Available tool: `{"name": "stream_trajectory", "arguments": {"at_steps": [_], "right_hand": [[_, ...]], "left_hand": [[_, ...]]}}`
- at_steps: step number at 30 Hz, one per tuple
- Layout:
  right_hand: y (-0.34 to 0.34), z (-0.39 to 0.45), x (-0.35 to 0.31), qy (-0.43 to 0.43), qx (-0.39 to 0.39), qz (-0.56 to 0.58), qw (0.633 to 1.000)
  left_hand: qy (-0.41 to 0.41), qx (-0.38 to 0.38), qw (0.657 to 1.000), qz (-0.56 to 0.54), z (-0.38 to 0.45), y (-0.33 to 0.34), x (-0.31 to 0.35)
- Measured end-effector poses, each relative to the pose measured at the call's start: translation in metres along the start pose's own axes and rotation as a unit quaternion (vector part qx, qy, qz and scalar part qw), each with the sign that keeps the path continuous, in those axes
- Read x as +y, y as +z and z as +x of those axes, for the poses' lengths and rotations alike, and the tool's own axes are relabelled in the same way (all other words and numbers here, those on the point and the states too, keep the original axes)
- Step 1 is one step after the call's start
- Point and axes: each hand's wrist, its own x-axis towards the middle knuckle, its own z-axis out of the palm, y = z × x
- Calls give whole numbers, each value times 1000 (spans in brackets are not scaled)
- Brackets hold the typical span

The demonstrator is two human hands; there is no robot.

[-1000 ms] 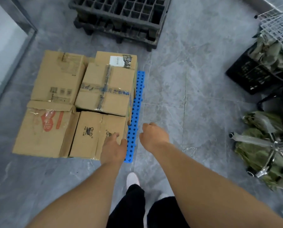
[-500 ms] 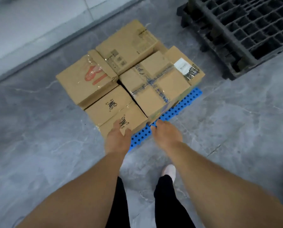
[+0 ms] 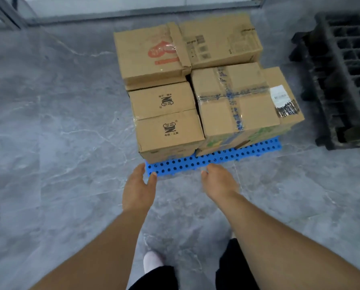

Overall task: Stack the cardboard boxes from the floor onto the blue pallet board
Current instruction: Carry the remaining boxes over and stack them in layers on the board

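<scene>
Boxes stacked on blue pallet board, centre to upper right of frame; hands off.

Moved round to board's long front edge since a second ago; left hand lifted off front box, fingers loose, thumb by board corner; right hand relaxed, holding nothing; probably squaring up, stacking near done.

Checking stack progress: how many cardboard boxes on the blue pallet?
5 visible: red-printed cardboard box rear left, plain one rear right, logo box front left, blue-taped box front right atop a labelled box. Others may hide underneath.
</scene>
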Motion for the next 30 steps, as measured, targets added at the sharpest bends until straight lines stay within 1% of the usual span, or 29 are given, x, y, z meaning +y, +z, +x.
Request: {"name": "stream_trajectory", "arguments": {"at_steps": [4, 7, 10, 15, 20, 24, 27, 30], "right_hand": [[50, 43, 19, -11, -8, -6, 1000], [83, 90, 36, -41, 0, -8, 999], [118, 138, 53, -65, 13, -4, 998], [165, 206, 77, -120, 81, 22, 989], [197, 247, 85, -171, 127, 70, 975], [196, 266, 85, -176, 124, 101, 971], [194, 273, 85, -182, 112, 83, 973], [194, 281, 87, -200, 121, 77, 969]], "left_hand": [[-48, 32, 998, -29, 25, 32, -49], [-61, 67, 994, -54, 60, 68, -77], [-61, 100, 988, -105, 100, 110, -101], [3, 162, 972, -168, 164, 168, -132], [70, 217, 950, -212, 195, 197, -157], [85, 218, 940, -248, 208, 199, -159], [96, 213, 936, -264, 211, 200, -156], [85, 210, 936, -270, 214, 202, -158]]}}
